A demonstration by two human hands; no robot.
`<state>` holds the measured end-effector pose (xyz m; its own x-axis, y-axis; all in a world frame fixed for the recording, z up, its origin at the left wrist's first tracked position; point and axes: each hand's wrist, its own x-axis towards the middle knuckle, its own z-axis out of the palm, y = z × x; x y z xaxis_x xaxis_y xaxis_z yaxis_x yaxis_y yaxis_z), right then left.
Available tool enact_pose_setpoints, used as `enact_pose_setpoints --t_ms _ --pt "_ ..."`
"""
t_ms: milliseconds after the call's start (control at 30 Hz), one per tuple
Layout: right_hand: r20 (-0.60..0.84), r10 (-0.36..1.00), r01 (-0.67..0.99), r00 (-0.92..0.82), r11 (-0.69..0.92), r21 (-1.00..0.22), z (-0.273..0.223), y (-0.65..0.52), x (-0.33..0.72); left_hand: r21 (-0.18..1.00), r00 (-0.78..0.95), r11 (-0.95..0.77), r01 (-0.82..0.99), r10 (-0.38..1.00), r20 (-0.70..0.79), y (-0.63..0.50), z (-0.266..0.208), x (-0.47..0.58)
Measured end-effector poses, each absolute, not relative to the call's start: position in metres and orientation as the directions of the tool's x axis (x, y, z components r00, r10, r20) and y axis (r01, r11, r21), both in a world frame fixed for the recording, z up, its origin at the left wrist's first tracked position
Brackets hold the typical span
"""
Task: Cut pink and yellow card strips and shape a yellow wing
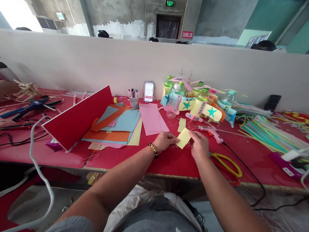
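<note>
The left hand (165,141) and right hand (199,144) pinch opposite edges of a small pale-yellow rectangular paper piece (183,138) above the near part of the red worktop (172,164). Right of it lie a pink glue gun (213,134) and, nearer, yellow-handled scissors (237,167).

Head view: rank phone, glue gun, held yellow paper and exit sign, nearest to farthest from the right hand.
1. Yellow paper: in the right hand.
2. Glue gun: just beyond, right.
3. Phone: farther back, left.
4. Exit sign: high in the background.
</note>
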<state>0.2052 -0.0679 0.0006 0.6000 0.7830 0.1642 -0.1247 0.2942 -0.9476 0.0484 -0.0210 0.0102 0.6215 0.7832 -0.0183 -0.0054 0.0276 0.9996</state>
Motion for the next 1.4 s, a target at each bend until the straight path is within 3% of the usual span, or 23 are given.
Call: enact_pose_setpoints --t_ms 1033,1167,1400 --pt "0.231 0.787 -0.094 0.572 0.343 -0.935 -0.003 -0.069 0.206 0.996 0.652 -0.087 0.015 0.756 0.057 -0.021 0.005 0.050" --pt "0.240 0.839 -0.072 0.489 0.313 -0.947 0.003 -0.075 0.204 0.998 0.679 -0.052 -0.021 0.732 0.053 -0.022 0.011 0.048" --pt "0.216 0.944 -0.026 0.248 0.229 -0.973 0.005 -0.078 0.197 0.982 0.615 -0.099 -0.162 0.768 0.179 -0.020 0.007 0.051"
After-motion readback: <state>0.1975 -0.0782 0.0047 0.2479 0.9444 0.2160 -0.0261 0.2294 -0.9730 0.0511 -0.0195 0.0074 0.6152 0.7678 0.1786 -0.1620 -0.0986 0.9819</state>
